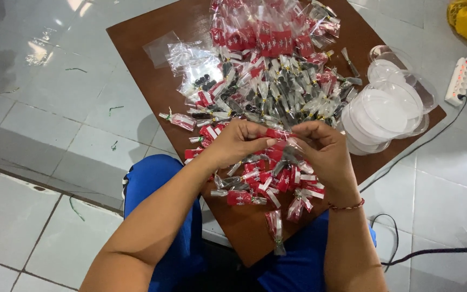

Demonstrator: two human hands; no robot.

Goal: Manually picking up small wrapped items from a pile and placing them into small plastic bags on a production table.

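Observation:
My left hand (239,141) and my right hand (322,151) meet over the near half of a low brown wooden board (152,70). Together they pinch one small clear packet with a red label (279,133) between the fingertips. Under and around the hands lies a heap of several like packets (266,184), red-labelled and tied at the neck. Farther back a bigger pile of clear packets with dark contents (277,86) covers the board's middle. A red thread bracelet (347,206) is on my right wrist.
Stacked clear plastic lids and tubs (387,111) sit at the board's right edge. Empty clear bags (190,57) lie at the back left. A white power strip (458,81) and black cables (422,254) lie on the tiled floor to the right. My knees in blue (158,178) flank the board.

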